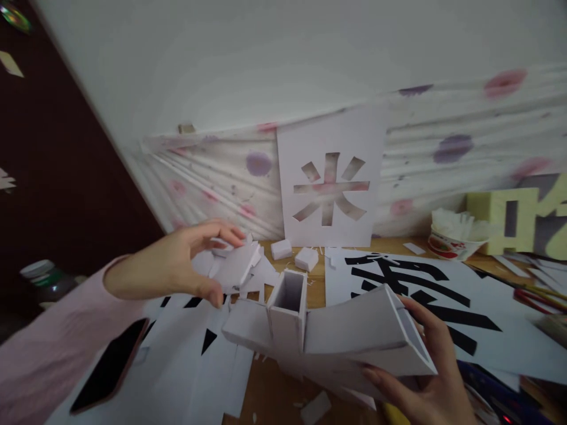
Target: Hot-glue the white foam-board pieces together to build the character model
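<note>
My right hand grips the right end of a white foam-board construction, thumb below and fingers on the far side. This hollow piece has a square upright tube in its middle and arms spreading to both sides. Nothing is held in my left hand, which hovers with thumb and fingers apart over the left arm of the piece. Just behind its fingers lies a heap of white board scraps. Two small white blocks sit on the wooden table beyond the tube.
A white sheet with a cut-out character leans on the plastic-covered wall. At right are a sheet with black strokes, a paper bowl and yellow letter shapes. A phone and bottle are at left.
</note>
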